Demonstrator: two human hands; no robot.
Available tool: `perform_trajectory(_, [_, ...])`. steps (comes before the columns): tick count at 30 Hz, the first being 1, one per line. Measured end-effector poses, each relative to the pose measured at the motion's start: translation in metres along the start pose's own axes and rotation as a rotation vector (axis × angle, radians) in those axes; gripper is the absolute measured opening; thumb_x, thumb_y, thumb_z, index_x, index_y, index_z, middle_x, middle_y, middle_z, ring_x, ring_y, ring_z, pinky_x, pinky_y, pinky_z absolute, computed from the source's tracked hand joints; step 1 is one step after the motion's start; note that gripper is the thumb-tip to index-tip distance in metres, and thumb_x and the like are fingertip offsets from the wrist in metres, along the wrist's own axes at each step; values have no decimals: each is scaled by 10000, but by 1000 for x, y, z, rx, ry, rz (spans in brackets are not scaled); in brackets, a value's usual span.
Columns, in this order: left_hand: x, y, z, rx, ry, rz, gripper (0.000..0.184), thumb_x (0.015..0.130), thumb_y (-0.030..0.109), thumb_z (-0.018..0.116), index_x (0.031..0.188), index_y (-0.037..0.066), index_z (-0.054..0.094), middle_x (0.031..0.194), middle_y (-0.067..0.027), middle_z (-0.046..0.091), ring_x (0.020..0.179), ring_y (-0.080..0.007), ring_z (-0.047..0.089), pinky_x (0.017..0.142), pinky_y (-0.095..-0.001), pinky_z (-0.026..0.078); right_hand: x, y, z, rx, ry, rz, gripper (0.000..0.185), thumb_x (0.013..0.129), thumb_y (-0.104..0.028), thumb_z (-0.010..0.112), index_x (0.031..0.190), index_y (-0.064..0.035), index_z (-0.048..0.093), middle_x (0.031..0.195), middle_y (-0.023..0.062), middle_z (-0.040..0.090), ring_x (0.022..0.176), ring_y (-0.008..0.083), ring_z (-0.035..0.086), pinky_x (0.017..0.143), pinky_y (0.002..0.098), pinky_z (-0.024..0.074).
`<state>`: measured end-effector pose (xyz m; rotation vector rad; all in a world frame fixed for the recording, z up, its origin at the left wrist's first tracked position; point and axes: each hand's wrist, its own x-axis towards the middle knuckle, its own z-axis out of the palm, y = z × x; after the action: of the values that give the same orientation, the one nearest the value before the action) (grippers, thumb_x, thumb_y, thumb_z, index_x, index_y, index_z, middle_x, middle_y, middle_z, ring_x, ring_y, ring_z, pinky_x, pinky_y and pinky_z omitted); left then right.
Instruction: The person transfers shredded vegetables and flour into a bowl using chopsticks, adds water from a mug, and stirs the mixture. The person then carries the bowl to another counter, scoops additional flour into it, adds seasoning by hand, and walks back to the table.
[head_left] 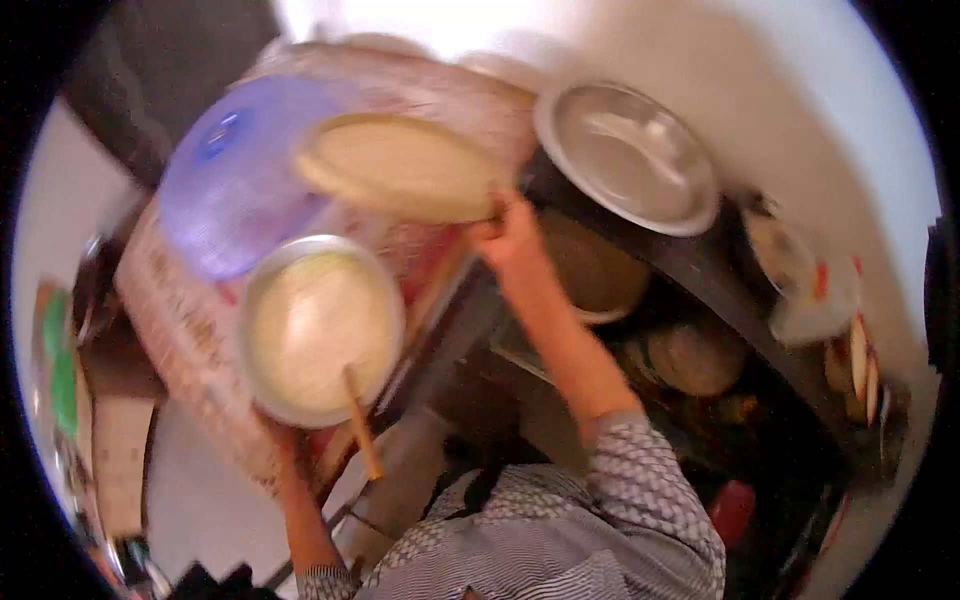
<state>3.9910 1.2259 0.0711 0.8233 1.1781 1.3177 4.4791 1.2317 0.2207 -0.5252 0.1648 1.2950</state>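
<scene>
A round, tan, shallow disc, like a tray or lid [400, 165], is tilted in the air, blurred. My right hand [507, 228] is closed on its near right edge. Below it, at the table's front edge, is a pale round pot [395, 345] with creamy, yellowish-white contents [320, 325]. A wooden spoon handle [362, 425] sticks out over the pot's near rim. My left hand [277, 428] is at the pot's lower left side, its fingers hidden beneath the rim. Whether it grips the pot or only touches it, I cannot tell.
A translucent purple dome cover [225, 200] with a blue knob sits on the patterned tabletop [185, 320]. To the right, a wide metal basin [630, 150] rests on a dark ledge [720, 270]. Under that ledge are a round vessel [590, 265] and several dim items.
</scene>
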Motion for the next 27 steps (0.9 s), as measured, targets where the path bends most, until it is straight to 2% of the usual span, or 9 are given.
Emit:
perform_trajectory(2, [9,-1,-12,-16,-32,-35,609,893,325,470,1376,97,178,1389,-140,225,1229,-262,325,1007,-420,315,-39,15,0,32,118,-104,134,719,-182,632,807,-118,554,700,-2,553,516,131,475,377,241,355])
perform_trajectory(3, [15,-4,-8,156,-39,59,611,889,323,476,1373,94,181,1384,-141,230,1226,-262,327,1005,-419,316,-34,8,-49,29,-131,-1,160,723,-187,633,851,-113,572,780,14,590,601,157,534,430,267,423])
perform_trajectory(7, [24,-4,-5,531,15,270,620,873,314,498,1361,83,194,1363,-144,250,1213,-263,337,999,-415,317,-92,25,-95,199,-84,17,308,757,-161,598,1029,-28,547,1003,87,600,875,218,591,744,351,501])
perform_trajectory(10, [25,-4,2,644,20,331,627,860,308,515,1352,75,203,1348,-147,265,1204,-264,344,994,-413,318,-156,13,-98,266,70,0,237,764,-168,590,960,-52,525,820,46,581,603,143,555,426,232,417])
perform_trajectory(17, [23,-12,11,778,-11,436,644,832,292,555,1331,56,225,1312,-152,299,1182,-267,360,983,-406,320,-227,-1,-218,156,260,-124,275,721,-164,620,969,-53,571,901,43,596,761,180,585,679,333,507])
perform_trajectory(19, [17,-3,6,808,-9,474,648,824,288,566,1325,50,231,1301,-154,309,1176,-267,365,980,-404,321,-238,-10,-215,103,478,-217,321,726,-167,609,1018,-50,550,917,54,592,769,188,586,657,324,511])
perform_trajectory(20, [13,1,4,826,-11,488,651,820,286,572,1322,48,234,1296,-154,314,1172,-268,367,978,-403,321,-226,-14,-262,101,357,-193,343,729,-154,603,1045,-38,537,951,64,582,799,205,593,679,333,522])
perform_trajectory(22, [5,8,5,855,-8,521,655,812,282,583,1316,42,240,1286,-156,324,1166,-269,372,975,-401,322,-222,-25,-253,106,494,-288,260,753,-137,575,993,-44,537,926,62,562,629,169,535,473,269,446])
perform_trajectory(27, [-9,17,9,945,4,574,667,791,271,612,1301,28,256,1260,-160,349,1151,-270,384,967,-396,324,-166,-53,-303,10,512,-404,158,767,-111,572,902,-51,517,837,50,525,521,156,453,415,279,406])
